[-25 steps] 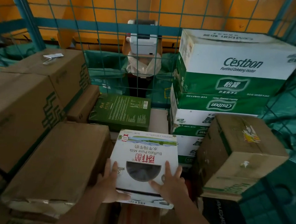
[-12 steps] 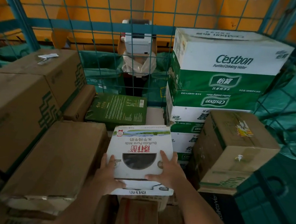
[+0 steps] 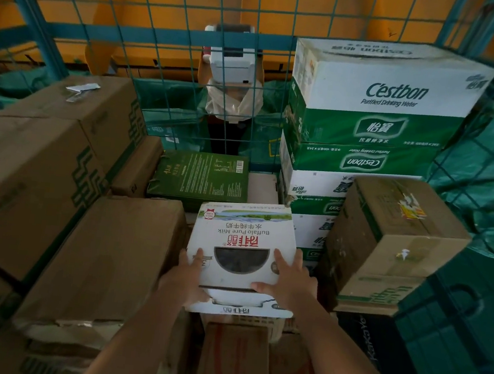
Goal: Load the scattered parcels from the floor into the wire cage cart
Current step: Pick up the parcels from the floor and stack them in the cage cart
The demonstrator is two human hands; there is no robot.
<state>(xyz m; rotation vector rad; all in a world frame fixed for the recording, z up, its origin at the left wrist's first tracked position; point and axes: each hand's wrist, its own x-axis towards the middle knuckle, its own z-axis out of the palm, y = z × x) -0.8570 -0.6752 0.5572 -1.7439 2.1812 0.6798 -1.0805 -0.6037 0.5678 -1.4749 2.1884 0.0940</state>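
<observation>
A white Buffalo Pure Milk carton [image 3: 243, 235] lies in the wire cage cart [image 3: 176, 36], in the gap between brown boxes on the left and a tilted brown box [image 3: 392, 241] on the right. My left hand [image 3: 183, 277] grips its near left corner, fingers on top and thumb on the front face. My right hand [image 3: 292, 280] holds the near right corner the same way, its thumb along the front edge. The carton's underside is hidden.
Stacked Cestbon water cases [image 3: 370, 108] fill the back right. A green flat box [image 3: 201, 176] lies behind the carton. Large brown cartons [image 3: 26, 182] rise on the left and another brown carton [image 3: 104, 257] sits beside the milk carton. Green sacks [image 3: 489, 188] lie outside the mesh.
The carton has stayed in the same gap with both hands on its near corners. My view has shifted a little to the left and closer.
</observation>
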